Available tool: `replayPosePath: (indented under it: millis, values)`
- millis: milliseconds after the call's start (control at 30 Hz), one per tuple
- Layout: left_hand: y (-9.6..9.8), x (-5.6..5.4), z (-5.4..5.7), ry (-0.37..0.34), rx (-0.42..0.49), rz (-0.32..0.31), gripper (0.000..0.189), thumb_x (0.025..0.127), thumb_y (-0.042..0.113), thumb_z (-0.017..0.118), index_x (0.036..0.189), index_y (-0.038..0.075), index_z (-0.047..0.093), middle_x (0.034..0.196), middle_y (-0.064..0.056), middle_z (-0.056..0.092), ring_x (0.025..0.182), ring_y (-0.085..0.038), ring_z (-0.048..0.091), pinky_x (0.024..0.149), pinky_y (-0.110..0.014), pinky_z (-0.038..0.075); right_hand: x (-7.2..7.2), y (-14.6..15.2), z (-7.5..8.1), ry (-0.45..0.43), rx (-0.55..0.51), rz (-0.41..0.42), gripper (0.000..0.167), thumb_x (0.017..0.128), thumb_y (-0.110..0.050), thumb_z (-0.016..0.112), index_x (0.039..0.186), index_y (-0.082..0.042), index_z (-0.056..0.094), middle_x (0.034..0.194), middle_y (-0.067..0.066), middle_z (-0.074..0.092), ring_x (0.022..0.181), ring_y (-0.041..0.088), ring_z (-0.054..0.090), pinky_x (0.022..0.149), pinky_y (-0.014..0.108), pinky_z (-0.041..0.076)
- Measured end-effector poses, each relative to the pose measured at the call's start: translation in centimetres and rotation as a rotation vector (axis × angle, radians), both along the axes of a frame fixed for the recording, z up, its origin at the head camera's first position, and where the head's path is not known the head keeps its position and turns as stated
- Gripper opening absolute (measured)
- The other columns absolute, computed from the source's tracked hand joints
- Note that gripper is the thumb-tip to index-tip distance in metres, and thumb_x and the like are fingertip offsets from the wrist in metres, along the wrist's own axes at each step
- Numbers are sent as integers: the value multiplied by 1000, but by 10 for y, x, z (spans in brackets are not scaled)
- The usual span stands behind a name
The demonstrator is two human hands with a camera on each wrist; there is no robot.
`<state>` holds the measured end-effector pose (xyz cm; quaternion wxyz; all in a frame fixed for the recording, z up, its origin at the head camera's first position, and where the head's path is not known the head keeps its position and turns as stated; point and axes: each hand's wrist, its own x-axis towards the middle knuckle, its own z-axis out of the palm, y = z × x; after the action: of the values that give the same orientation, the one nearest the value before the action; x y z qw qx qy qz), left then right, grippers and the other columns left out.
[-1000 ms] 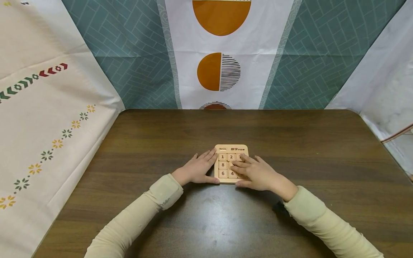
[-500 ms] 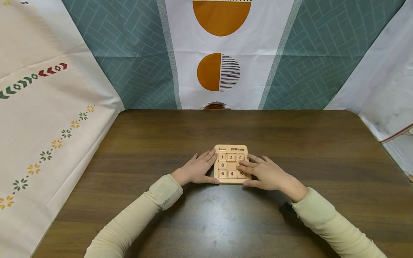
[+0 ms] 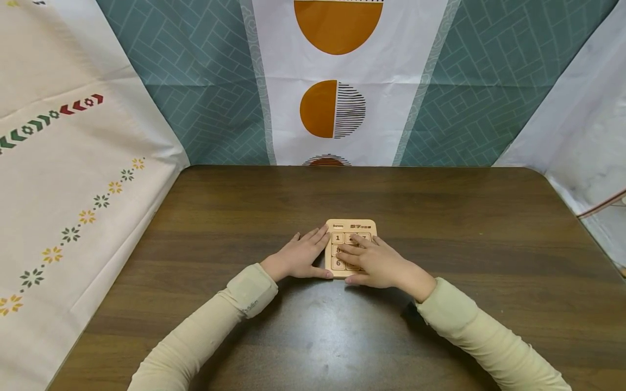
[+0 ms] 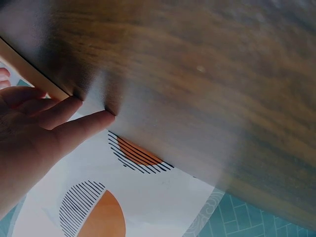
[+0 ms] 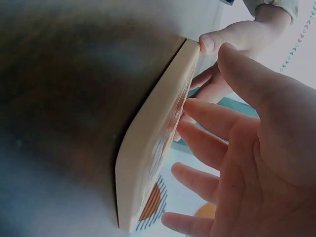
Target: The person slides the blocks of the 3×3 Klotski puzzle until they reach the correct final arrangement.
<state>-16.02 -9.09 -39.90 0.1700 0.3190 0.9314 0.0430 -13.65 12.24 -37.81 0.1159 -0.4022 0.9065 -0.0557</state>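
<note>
A small wooden number slide puzzle (image 3: 363, 222) lies flat on the table, numbered tiles (image 3: 337, 238) set in its frame. Along its left edge rests my left hand (image 3: 299, 258), thumb at the near corner and straight fingers against the side. My right hand (image 3: 383, 264) reaches over the board from the right, fingers spread and fairly straight, covering the middle and right tiles. In the right wrist view, the fingertips of the right hand (image 5: 261, 143) are at the tile face; which tile they touch is hidden. The left wrist view has the left hand's fingertips (image 4: 109, 116) by the board's edge (image 4: 37, 76).
Brown wood-grain table (image 3: 440, 212) surrounds the puzzle. A patterned curtain (image 3: 215, 108) hangs behind the far edge, and a white embroidered cloth (image 3: 73, 190) drapes along the left side.
My right hand first drew back to the right, uncovering a gap in the middle of the tiles, then moved left across the board again. My left hand stayed at the left edge.
</note>
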Motion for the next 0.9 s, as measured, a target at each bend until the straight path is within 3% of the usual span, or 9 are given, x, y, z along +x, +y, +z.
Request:
replayPosePath:
  millis: [400, 767, 900]
  values:
    - [1, 0, 1, -11, 2, 9, 97, 80, 64, 51, 147, 6, 12, 152, -8, 1, 137, -26, 11, 102, -55, 20, 6, 21, 4, 62, -3, -83, 55, 87, -44, 57, 131, -11, 52, 137, 7, 45, 131, 34, 27, 96, 63, 22]
    - [0, 0, 0, 2, 5, -1, 96, 81, 64, 51, 146, 4, 13, 152, -9, 2, 137, -27, 12, 102, -55, 20, 1, 1, -4, 29, 1, -1, 62, 87, -49, 54, 137, -14, 45, 142, 4, 38, 133, 33, 23, 97, 61, 22]
    - [0, 0, 0, 4, 4, -2, 95, 81, 63, 51, 146, 4, 14, 152, -10, 3, 137, -27, 12, 102, -55, 20, 0, 1, -4, 27, 2, -9, 61, 87, -49, 54, 136, -14, 46, 141, 4, 39, 133, 33, 24, 97, 61, 22]
